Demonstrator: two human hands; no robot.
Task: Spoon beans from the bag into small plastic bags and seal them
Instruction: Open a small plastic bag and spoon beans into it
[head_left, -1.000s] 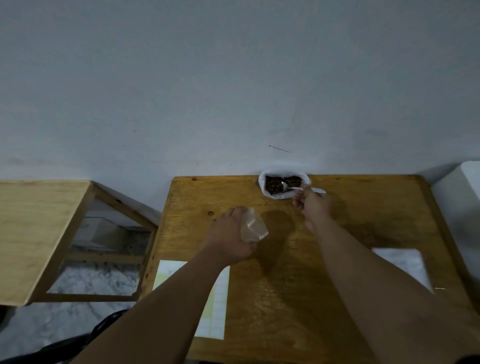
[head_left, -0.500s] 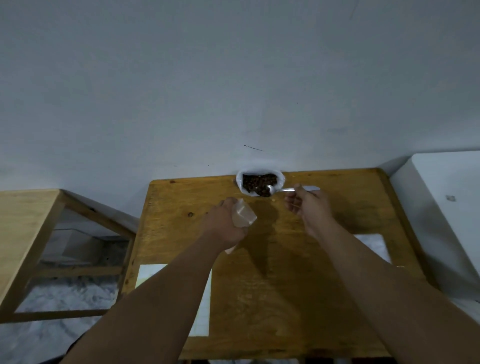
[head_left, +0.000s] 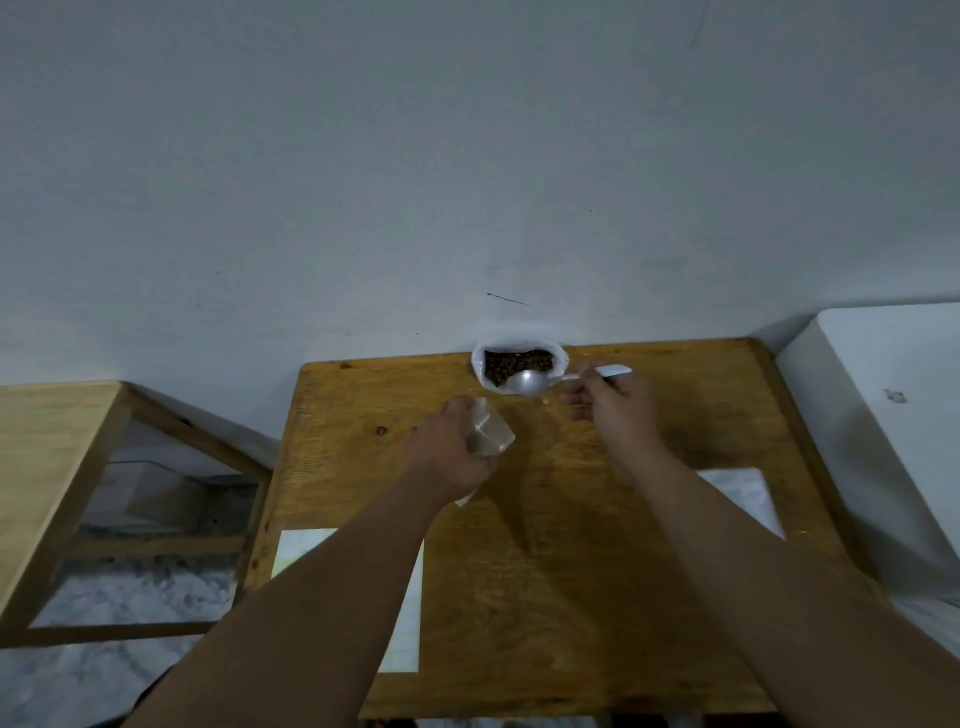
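So the person's got both arms out over the wooden table (head_left: 571, 597). The right hand (head_left: 613, 410) is pinching the handle of a metal spoon (head_left: 530, 383), with the fingers curled round it and the flat end of the handle poking out past the far side of the fingers. From that grip the spoon runs off toward the other hand, and its bowl sits right at the near rim of the white bag of beans (head_left: 558, 358), which stands open at the far edge of the table against the wall. The dark beans (head_left: 511, 361) are just beyond the spoon bowl. I honestly can't tell if there's anything in the spoon, it just looks shiny. The left hand (head_left: 452, 449) is wrapped round a small plastic bag (head_left: 491, 434). The bag sticks out of the fist on the side facing the right hand, and a bit of plastic also peeks out below the hand near the wrist. It's held up off the table, near the spoon bowl but not touching it, a little closer to the person than the bean bag is. A white sheet (head_left: 298, 551) lies under the left forearm, and a pale patch (head_left: 737, 488) sits beside the right forearm.
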